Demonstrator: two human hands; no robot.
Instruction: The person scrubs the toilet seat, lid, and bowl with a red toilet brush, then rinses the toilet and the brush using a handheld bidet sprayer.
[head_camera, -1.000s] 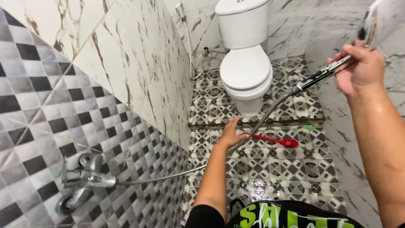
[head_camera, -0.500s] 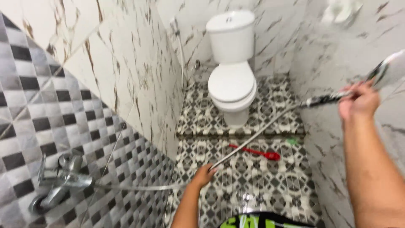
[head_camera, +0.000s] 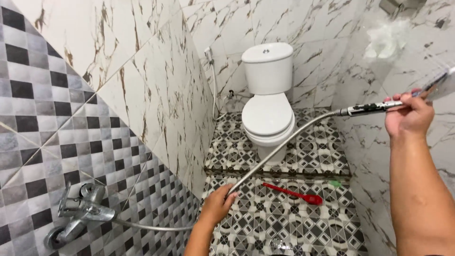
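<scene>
In the head view, the right hand point(head_camera: 408, 115) is raised at the right side of the room, near the marble wall point(head_camera: 379, 132), with its fingers wrapped around the chrome handle of the shower head point(head_camera: 379, 106); the head end runs past the fist toward the right edge and is blurred there. From the handle the metal hose point(head_camera: 279, 149) slopes down and left across the front of the toilet point(head_camera: 268, 102) to the left hand point(head_camera: 218, 205), which is low in the middle of the picture and closed loosely around the hose, thumb and fingers pinching it. Beyond that hand the hose curves left, close to the floor, and joins the chrome tap point(head_camera: 80, 211) fixed to the checked tile wall point(head_camera: 52, 123) at lower left. The toilet is white, lid down, standing on a raised step of patterned floor point(head_camera: 313, 151) at the back of the room, with its cistern against the rear wall. A thin white bidet hose point(head_camera: 213, 80) hangs on the left wall just beside it. On the lower patterned floor, in front of the step, lies a red brush point(head_camera: 293, 193), its handle pointing left, near a small green thing point(head_camera: 335, 183) at the step's edge. High on the right wall a crumpled clear plastic bag point(head_camera: 386, 40) hangs. Both forearms are bare.
</scene>
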